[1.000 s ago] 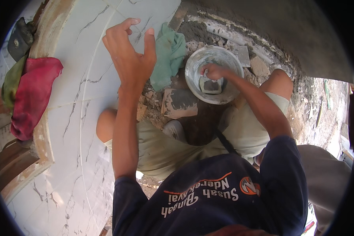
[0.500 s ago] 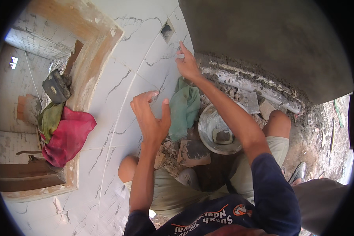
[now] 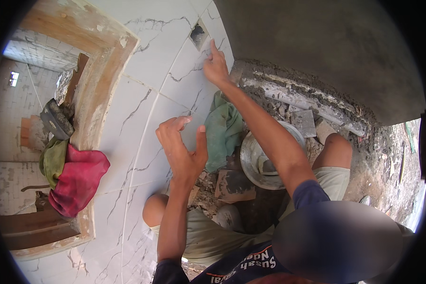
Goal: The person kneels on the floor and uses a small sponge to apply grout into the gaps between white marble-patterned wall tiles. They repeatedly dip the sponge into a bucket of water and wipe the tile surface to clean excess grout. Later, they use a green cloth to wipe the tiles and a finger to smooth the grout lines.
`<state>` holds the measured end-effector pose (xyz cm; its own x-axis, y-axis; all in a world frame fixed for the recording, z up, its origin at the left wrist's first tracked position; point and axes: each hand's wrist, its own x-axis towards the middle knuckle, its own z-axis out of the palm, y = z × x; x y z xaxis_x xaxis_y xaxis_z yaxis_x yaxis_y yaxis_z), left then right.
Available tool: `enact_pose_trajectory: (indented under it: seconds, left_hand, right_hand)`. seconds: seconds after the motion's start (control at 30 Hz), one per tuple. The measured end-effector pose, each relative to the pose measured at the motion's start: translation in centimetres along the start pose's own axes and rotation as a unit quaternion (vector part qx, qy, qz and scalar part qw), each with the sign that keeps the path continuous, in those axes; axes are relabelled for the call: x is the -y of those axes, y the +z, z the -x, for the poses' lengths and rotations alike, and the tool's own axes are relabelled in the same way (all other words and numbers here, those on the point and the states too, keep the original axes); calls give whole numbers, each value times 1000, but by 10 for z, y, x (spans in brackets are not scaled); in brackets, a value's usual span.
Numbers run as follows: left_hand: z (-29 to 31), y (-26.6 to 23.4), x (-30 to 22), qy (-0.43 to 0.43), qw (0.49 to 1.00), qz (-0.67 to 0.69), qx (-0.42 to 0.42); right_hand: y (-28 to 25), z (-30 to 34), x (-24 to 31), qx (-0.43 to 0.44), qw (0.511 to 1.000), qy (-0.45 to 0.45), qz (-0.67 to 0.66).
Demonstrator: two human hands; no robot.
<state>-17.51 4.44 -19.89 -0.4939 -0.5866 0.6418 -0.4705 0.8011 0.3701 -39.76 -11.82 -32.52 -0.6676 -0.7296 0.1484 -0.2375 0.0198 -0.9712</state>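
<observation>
My right hand (image 3: 216, 67) is raised against the white, grey-veined tile wall (image 3: 142, 118), its index finger stretched toward the tile just below a small square hole (image 3: 198, 34). Its other fingers are partly bent, and I see nothing held. Whether that fingertip touches the tile, I cannot tell. Lower down, my left hand (image 3: 182, 146) hovers beside the wall with thumb and fingers apart in a C shape and nothing visible between them. A teal cloth (image 3: 221, 135) lies on the rubble between the hands. Under my right forearm stands a round metal basin (image 3: 252, 163) with a greyish piece inside.
A dark grey plastered wall (image 3: 317, 52) rises at the right, with a whitish pipe (image 3: 288, 98) along its foot. Cement-smeared tile pieces (image 3: 234, 185) lie between my knees. On the left, a wooden frame (image 3: 87, 109) bears a red cloth (image 3: 80, 177), a green cloth (image 3: 53, 158) and a dark container (image 3: 57, 118).
My right hand has shifted slightly up and left along the tiles, its index finger now stretched out more distinctly. The left hand keeps nearly the same pose. The whole view has tilted a little.
</observation>
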Motion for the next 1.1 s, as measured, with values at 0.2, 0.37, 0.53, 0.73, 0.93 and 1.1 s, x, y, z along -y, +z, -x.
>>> enact_pose_trajectory:
  seconds: [0.2,0.37,0.53,0.73,0.93,1.1]
  left_hand:
    - [-1,2,1,-1,1000,9,-1]
    - [1,-6,4,-6,1000,0,0]
    - [-2,0,0,1,1000,13,-5]
    - [-1,-2,1,-4,1000,6,-6]
    - [-1,-3,2,-1,1000,8,-8]
    - [-3,1,-1,0,1000,17,-7]
  right_hand:
    - [-16,4,21,30,994,13,105]
    - [-35,8,32,12,986,-16,166]
    - [-26,-15,-4,-20,999,24,-42]
    - [9,-22,-8,-1,967,120,-223]
    - [16,-30,-3,-38,987,94,-123]
    - [-2,-27,13,-48,997,50,-44]
